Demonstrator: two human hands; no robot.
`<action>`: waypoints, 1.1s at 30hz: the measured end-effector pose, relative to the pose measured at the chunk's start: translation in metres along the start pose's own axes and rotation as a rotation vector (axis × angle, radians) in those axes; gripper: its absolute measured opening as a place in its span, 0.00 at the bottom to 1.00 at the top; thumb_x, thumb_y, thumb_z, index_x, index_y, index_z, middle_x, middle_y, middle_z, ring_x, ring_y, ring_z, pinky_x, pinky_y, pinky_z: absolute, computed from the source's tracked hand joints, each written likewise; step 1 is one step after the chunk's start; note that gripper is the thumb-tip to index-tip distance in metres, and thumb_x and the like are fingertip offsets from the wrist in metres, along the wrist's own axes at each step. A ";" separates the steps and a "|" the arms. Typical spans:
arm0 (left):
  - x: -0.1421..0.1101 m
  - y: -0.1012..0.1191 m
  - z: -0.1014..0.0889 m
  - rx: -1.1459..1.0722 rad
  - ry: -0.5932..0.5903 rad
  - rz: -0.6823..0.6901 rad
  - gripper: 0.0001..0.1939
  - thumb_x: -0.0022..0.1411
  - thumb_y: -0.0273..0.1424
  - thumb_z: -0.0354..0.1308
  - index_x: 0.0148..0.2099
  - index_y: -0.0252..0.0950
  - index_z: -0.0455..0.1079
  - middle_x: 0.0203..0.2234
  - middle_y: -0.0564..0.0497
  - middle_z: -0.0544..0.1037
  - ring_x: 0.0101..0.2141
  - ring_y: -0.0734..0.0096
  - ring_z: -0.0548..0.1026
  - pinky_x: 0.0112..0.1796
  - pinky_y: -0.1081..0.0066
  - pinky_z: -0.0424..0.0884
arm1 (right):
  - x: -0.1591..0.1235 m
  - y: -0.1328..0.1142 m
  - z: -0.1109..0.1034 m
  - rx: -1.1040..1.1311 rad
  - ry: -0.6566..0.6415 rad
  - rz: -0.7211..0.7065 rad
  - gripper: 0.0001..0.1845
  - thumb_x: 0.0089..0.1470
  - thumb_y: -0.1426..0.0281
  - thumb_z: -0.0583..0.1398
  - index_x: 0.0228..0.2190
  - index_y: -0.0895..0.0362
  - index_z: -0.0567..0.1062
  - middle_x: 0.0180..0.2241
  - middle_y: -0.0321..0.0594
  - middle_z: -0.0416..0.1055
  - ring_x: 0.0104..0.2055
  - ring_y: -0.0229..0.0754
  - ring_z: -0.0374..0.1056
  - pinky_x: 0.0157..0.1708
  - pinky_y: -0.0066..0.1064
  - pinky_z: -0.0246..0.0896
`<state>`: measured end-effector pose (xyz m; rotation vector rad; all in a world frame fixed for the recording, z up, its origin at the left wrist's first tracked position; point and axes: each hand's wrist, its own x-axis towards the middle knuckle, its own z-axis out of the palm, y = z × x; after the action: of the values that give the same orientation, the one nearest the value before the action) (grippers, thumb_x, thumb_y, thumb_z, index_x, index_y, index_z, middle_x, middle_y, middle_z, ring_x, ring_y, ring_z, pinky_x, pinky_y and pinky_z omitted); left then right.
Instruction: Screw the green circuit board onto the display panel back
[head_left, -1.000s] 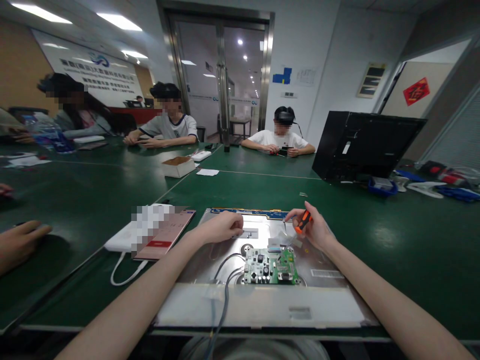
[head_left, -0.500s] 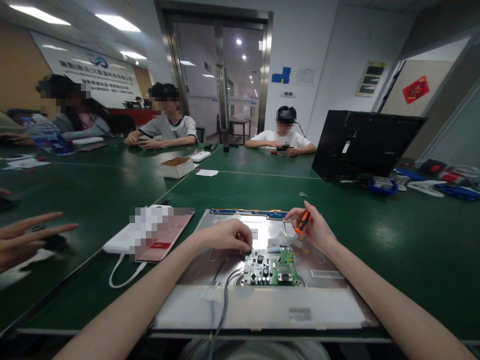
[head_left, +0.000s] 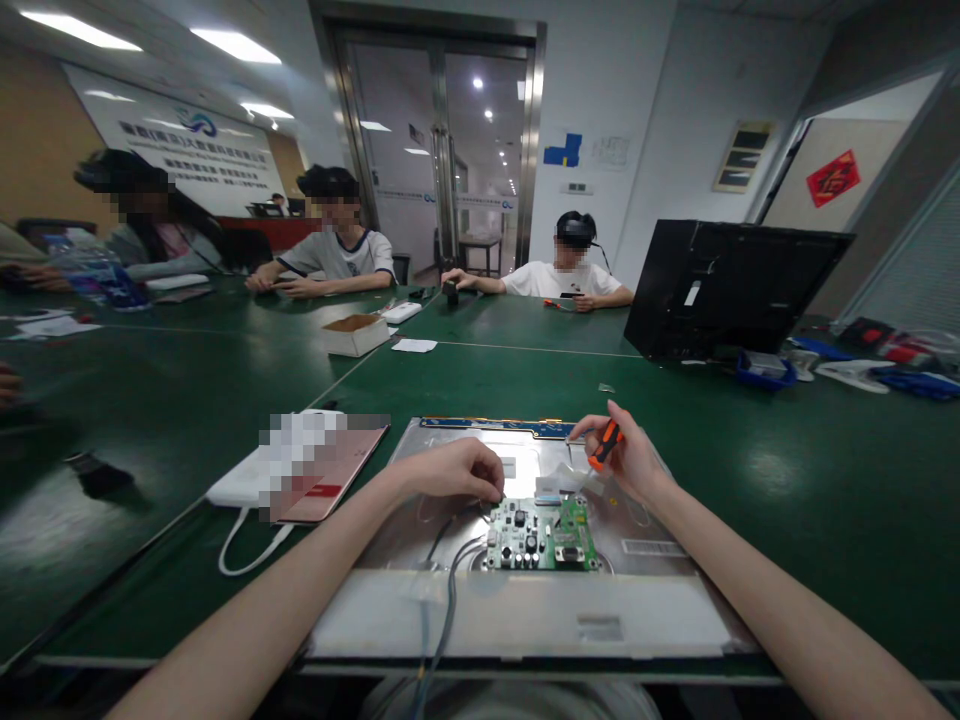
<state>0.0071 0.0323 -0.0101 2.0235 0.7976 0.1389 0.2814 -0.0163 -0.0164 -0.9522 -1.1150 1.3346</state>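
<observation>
A flat metal display panel (head_left: 375,545) lies on the green table in front of me. A green circuit board (head_left: 536,535) rests on it, with grey cables (head_left: 452,590) running from its left side toward me. My left hand (head_left: 457,468) is closed, its fingertips pinched at the board's upper left corner; anything between them is hidden. In my right hand (head_left: 634,455) is an orange and black screwdriver (head_left: 607,443), its shaft angled down toward the board's upper right corner. Crumpled clear film (head_left: 566,480) and a blue circuit strip (head_left: 495,430) lie beyond the board.
Left of the panel are a pink phone (head_left: 352,460) and a white power bank (head_left: 240,480), joined by a white cable (head_left: 225,550). A small box (head_left: 352,338) sits farther off. At the right stands a black monitor (head_left: 727,290). Several people sit around the table.
My hands have barely moved. The co-worker's hand at the left has pulled back, baring a black object. The person across has reached an arm out to a small black item.
</observation>
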 end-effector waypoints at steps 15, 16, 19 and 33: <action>-0.001 -0.001 -0.001 -0.052 0.000 0.005 0.12 0.53 0.39 0.70 0.33 0.35 0.79 0.25 0.52 0.80 0.28 0.69 0.74 0.32 0.72 0.67 | 0.002 -0.031 0.060 0.158 0.006 -0.096 0.25 0.34 0.59 0.77 0.32 0.55 0.76 0.17 0.25 0.62 0.17 0.29 0.52 0.13 0.22 0.46; -0.001 -0.001 -0.001 -0.064 0.001 0.002 0.13 0.52 0.40 0.70 0.33 0.35 0.79 0.25 0.52 0.79 0.28 0.69 0.74 0.32 0.72 0.67 | 0.004 -0.029 0.068 0.157 0.002 -0.098 0.24 0.36 0.57 0.76 0.31 0.56 0.76 0.17 0.25 0.62 0.17 0.29 0.53 0.13 0.21 0.46; -0.001 -0.003 0.000 -0.087 0.005 0.003 0.14 0.52 0.40 0.70 0.33 0.34 0.79 0.25 0.52 0.79 0.28 0.69 0.73 0.31 0.72 0.67 | 0.007 -0.019 0.086 0.151 0.002 -0.108 0.25 0.39 0.53 0.74 0.30 0.57 0.74 0.19 0.27 0.64 0.18 0.30 0.55 0.13 0.21 0.48; -0.004 -0.003 0.002 -0.040 0.015 0.060 0.12 0.56 0.39 0.68 0.34 0.34 0.79 0.27 0.52 0.80 0.30 0.69 0.74 0.34 0.72 0.67 | -0.003 0.010 0.076 -0.203 0.009 -0.436 0.36 0.57 0.63 0.66 0.59 0.48 0.55 0.30 0.27 0.69 0.17 0.29 0.58 0.15 0.22 0.50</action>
<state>0.0035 0.0301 -0.0131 2.0116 0.7378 0.2025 0.2057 -0.0260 -0.0081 -0.7975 -1.3780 0.8750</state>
